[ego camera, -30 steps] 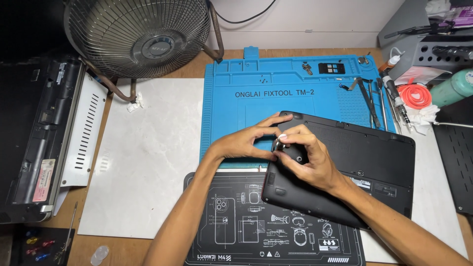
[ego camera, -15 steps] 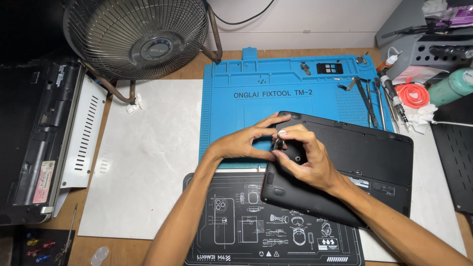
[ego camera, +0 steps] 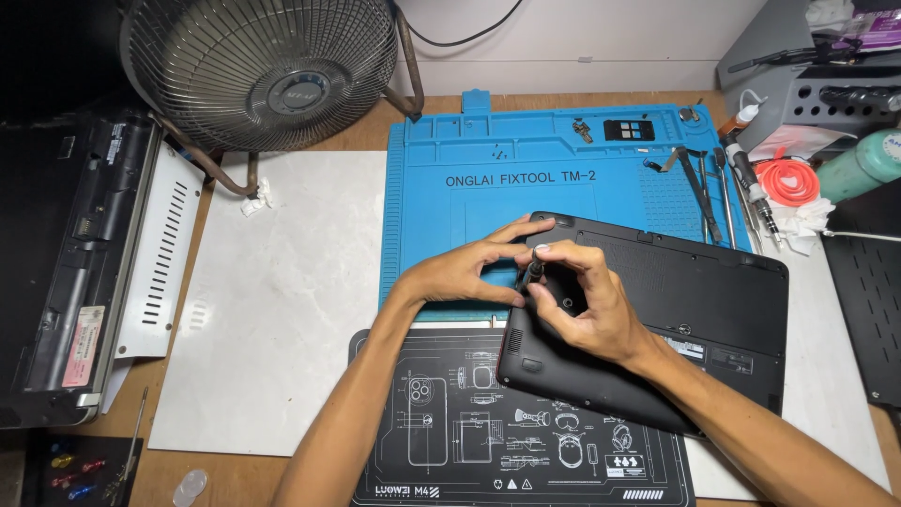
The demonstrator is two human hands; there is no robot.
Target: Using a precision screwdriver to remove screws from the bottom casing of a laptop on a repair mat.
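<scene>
Gripping a slim metal screwdriver (ego camera: 531,270): right hand (ego camera: 587,310), left hand (ego camera: 465,272), over matte black laptop (ego camera: 694,310).

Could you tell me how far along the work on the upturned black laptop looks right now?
Early, it seems. Done: the laptop lies underside up across the blue mat, with a few small screws on the mat. In hand: the right hand holds a small screwdriver at the near-left corner, the left hand steadying it. Left: the bottom cover is still on.
</scene>
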